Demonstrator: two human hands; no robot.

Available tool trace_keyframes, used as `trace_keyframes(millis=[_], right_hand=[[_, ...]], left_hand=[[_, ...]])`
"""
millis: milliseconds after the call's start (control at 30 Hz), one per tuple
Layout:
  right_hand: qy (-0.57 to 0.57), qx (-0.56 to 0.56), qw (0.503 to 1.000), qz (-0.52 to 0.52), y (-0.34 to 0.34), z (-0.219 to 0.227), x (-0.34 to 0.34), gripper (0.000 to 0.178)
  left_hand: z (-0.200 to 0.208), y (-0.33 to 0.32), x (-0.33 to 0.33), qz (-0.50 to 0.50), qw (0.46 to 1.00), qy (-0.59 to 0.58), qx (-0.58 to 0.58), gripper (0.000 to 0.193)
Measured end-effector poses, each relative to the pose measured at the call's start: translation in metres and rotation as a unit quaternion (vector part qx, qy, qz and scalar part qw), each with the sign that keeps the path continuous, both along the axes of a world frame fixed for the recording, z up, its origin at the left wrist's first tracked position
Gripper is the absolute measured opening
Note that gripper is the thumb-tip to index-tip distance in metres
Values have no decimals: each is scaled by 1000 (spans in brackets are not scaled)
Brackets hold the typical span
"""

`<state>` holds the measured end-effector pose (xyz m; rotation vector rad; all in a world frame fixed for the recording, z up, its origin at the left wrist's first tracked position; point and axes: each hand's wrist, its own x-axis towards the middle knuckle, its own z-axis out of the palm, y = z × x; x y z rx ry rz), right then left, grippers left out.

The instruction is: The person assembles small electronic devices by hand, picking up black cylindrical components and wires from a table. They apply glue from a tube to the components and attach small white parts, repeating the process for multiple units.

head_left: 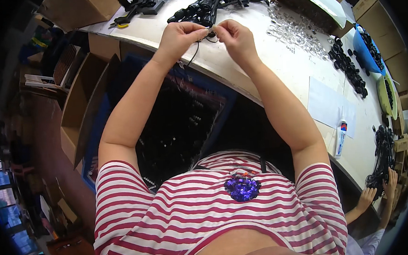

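Note:
Over the front edge of the white table, my left hand (181, 39) and my right hand (237, 39) face each other, thumbs and forefingers pinched closed and nearly meeting. A thin black cable (194, 57) hangs from my left fingertips over the table edge, and a small loop of it curls beneath the fingers. At my right fingertips is a tiny pale piece, mostly hidden, whose kind I cannot make out. Just beyond my hands lies a bundle of thick black cables with cylindrical ends (201, 8).
Pliers with yellow handles (122, 25) lie at the left by black parts. Clear plastic pieces (296, 33) and black caps (347, 67) spread rightward, near a blue basin (368, 49), a green basin (387, 96) and a white tube (341, 138). Another person's hands (378, 191) touch black cables.

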<state>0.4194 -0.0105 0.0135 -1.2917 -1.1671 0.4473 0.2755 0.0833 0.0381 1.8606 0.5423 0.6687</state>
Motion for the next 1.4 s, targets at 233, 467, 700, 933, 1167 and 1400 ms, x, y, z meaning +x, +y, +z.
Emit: trace_keyframes(millis=[233,467,700,933,1167,1400], right_hand=[[54,-92,994,-3,-3,-2,4,15],[-230,-66,958,-157,-7,2,-1,19],[-83,-38,996,4,2,-5,7,27],[-52,-20,998,42,4,-10,7,24],[251,-147,933,211,3,0,12,22],[-177,-1,982,-70,5,-7,-3,19]], left_hand=[[-4,9,-6,-64,988,11,-143,23],[3,-2,-6,-6,998,12,-56,29],[7,-2,-11,17,999,41,-24,24],[9,8,-14,1,998,52,-46,21],[1,24,-15,-79,981,41,-171,21],[-3,1,-5,45,998,5,44,18]])
